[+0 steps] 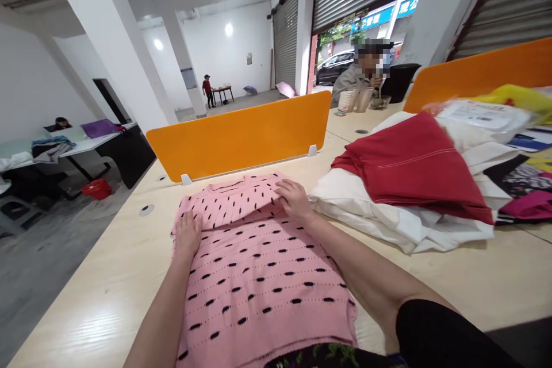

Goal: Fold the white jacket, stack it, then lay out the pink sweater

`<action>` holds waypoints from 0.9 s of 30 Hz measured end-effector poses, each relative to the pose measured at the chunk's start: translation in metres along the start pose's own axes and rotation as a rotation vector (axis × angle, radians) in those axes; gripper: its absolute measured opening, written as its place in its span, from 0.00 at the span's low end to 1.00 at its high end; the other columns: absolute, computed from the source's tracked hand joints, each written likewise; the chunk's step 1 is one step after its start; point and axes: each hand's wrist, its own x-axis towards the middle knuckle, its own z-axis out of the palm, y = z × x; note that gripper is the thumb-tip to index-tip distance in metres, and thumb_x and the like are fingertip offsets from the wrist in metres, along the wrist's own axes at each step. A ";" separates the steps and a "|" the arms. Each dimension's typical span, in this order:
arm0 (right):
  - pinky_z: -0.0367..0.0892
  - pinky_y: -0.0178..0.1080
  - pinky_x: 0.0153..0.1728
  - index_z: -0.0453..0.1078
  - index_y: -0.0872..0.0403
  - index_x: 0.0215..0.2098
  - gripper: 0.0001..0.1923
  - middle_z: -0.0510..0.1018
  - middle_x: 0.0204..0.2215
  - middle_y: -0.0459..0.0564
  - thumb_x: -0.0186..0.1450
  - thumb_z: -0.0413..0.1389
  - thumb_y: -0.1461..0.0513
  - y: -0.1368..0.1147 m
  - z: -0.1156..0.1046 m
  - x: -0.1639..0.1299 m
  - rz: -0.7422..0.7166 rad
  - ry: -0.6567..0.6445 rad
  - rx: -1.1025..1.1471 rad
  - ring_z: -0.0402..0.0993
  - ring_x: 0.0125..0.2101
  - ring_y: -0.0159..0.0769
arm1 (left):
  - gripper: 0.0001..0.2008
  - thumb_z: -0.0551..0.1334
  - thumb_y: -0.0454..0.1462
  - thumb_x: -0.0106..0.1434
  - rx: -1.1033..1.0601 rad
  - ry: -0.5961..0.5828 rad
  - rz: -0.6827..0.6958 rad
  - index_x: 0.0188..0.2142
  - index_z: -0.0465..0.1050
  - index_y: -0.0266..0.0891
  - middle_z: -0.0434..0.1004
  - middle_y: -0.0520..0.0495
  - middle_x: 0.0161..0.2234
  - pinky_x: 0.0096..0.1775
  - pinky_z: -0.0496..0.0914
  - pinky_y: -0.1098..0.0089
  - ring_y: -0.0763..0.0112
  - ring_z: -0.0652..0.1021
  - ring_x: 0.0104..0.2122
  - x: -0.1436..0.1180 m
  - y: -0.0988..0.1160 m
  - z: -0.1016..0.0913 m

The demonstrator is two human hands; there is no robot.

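**Pink knit being flattened on the worktable**

While lying spread across the pale table (107,276), the pink sweater (259,276) with black dashes is reading as soft, light knit, likely stretchy and apt to bunch. Left hand (188,236) is resting flat near the left shoulder, fingers together and pressing down. Right hand (294,198) is lying on the folded-over upper right part, fingers slightly spread, tips curling at the fold's edge. Best purchase looks to be shoulder seams or hem. Just beside, right, a red cloth (414,167) is sitting on white fabric (388,213); an orange divider (241,132) is standing behind
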 end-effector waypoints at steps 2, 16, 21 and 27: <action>0.54 0.51 0.57 0.74 0.51 0.38 0.12 0.76 0.48 0.50 0.63 0.50 0.68 -0.005 -0.013 0.003 -0.090 -0.199 0.012 0.64 0.54 0.44 | 0.29 0.43 0.45 0.68 -0.011 0.052 -0.038 0.60 0.58 0.25 0.61 0.28 0.60 0.58 0.58 0.53 0.51 0.62 0.60 0.001 -0.003 0.000; 0.33 0.65 0.61 0.50 0.45 0.67 0.36 0.50 0.68 0.51 0.66 0.41 0.40 -0.031 -0.002 -0.008 0.098 -0.604 -0.056 0.38 0.66 0.55 | 0.28 0.43 0.48 0.68 0.222 -0.179 0.109 0.66 0.52 0.48 0.50 0.46 0.67 0.58 0.53 0.43 0.48 0.54 0.64 -0.001 0.016 -0.021; 0.33 0.61 0.62 0.54 0.44 0.66 0.35 0.54 0.66 0.48 0.66 0.41 0.40 -0.016 0.003 -0.009 0.066 -0.582 0.002 0.42 0.66 0.53 | 0.29 0.39 0.51 0.68 0.229 -0.265 0.054 0.67 0.46 0.52 0.45 0.50 0.68 0.59 0.52 0.46 0.50 0.53 0.64 0.008 0.010 -0.018; 0.34 0.59 0.63 0.51 0.46 0.67 0.31 0.49 0.68 0.49 0.70 0.37 0.45 -0.002 -0.002 -0.004 0.197 -0.462 -0.018 0.37 0.67 0.48 | 0.30 0.39 0.50 0.68 0.265 -0.263 0.075 0.67 0.47 0.50 0.46 0.50 0.68 0.59 0.52 0.47 0.49 0.54 0.64 0.008 0.012 -0.019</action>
